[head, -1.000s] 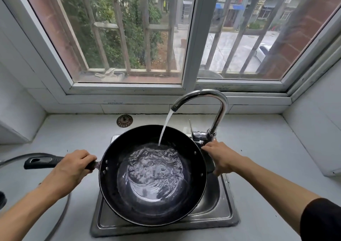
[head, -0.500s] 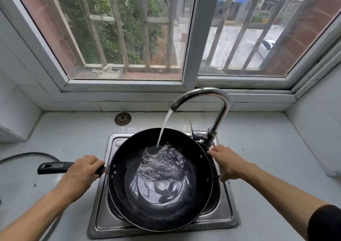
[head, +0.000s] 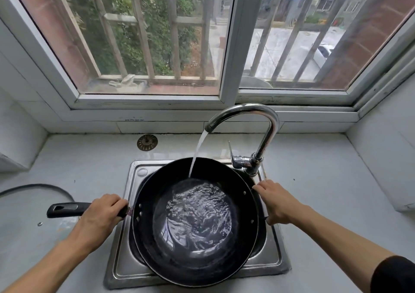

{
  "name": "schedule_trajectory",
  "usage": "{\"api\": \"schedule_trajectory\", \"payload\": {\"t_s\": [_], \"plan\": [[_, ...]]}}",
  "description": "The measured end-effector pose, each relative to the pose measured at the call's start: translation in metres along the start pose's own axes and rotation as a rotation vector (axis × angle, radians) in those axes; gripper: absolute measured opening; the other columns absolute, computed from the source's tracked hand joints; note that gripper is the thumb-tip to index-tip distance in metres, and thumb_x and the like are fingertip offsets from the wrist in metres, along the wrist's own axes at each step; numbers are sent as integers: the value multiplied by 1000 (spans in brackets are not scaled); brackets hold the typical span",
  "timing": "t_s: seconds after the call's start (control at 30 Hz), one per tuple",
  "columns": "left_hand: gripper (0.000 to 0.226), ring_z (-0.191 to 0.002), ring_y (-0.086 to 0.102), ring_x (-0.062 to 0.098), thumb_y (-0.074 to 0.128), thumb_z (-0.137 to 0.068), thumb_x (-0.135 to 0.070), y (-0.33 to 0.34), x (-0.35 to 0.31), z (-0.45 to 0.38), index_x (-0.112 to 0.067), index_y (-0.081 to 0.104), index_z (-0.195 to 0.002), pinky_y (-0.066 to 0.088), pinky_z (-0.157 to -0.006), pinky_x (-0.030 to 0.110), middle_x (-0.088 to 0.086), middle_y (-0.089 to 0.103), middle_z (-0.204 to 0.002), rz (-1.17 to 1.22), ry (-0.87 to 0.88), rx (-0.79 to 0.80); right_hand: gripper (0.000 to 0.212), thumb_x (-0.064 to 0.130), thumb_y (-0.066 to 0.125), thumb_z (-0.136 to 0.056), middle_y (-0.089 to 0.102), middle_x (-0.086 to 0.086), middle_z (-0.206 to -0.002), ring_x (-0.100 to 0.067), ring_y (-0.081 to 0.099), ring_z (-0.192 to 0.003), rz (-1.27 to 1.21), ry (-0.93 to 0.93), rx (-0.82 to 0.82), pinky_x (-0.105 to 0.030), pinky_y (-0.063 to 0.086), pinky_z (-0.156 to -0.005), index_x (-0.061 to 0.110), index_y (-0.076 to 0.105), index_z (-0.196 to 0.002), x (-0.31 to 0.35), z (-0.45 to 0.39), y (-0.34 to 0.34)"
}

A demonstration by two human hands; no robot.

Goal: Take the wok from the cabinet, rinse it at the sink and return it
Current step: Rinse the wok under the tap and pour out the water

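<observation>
Spanning the pale desk (head: 314, 180) under the window, the steel sink (head: 125, 268) carries the black wok (head: 195, 268) across its basin — the bowl sits over the opening so the running water collects inside and any spill should go down the drain. The tap (head: 267, 122) arches from the back right and its stream lands on the far inner wall, pooling and rippling at the bottom. The wok's long axis runs side to side, its straight handle (head: 65, 209) pointing left over the desk, mouth facing up. The left hand (head: 101, 216) is clenched around that handle near the bowl, likely bearing the weight. The right hand (head: 276, 203) clasps the opposite rim — steadying it level, I judge. A round strainer (head: 147, 142) lies behind the sink.
</observation>
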State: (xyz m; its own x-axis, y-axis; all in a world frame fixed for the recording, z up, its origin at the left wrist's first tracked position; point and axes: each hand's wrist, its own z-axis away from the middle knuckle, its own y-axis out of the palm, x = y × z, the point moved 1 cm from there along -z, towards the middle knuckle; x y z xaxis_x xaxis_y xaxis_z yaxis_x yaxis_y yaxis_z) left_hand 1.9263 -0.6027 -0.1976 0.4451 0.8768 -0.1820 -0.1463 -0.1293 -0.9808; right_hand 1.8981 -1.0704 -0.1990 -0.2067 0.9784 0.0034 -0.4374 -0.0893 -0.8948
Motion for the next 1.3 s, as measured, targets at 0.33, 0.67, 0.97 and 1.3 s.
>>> {"api": "schedule_trajectory", "payload": {"t_s": [0.33, 0.67, 0.97, 1.3], "plan": [[33, -73, 57, 26, 83, -63, -9, 3, 5, -2, -15, 65, -90, 50, -62, 39, 0, 59, -82, 48, -60, 41, 94, 37, 86, -58, 41, -3, -138, -24, 39, -122, 7, -7, -9, -33, 39, -103, 17, 38, -136, 3, 4, -1], [38, -75, 58, 27, 82, -61, -7, 11, 9, -1, -16, 64, -93, 50, -63, 39, 0, 59, -85, 37, -83, 86, 101, 46, 86, -59, 39, -3, -141, -24, 37, -125, 36, -13, 2, -33, 36, -106, 18, 34, -141, 4, 5, -8], [32, -88, 59, 28, 74, -73, -12, 14, 10, -3, -15, 65, -104, 49, -77, 41, 3, 60, -96, 51, -116, 132, 110, 50, 86, -54, 34, -5, -145, -26, 34, -128, 48, -22, 6, -35, 35, -108, 18, 31, -143, 3, 1, -11], [34, -97, 57, 19, 70, -77, -31, 17, 18, -11, -26, 58, -107, 47, -82, 34, -6, 56, -99, 71, -108, 211, 122, 55, 86, -53, 20, -5, -156, -27, 21, -141, -26, -27, 62, -37, 28, -115, 26, 18, -150, 4, -3, -23]]}}
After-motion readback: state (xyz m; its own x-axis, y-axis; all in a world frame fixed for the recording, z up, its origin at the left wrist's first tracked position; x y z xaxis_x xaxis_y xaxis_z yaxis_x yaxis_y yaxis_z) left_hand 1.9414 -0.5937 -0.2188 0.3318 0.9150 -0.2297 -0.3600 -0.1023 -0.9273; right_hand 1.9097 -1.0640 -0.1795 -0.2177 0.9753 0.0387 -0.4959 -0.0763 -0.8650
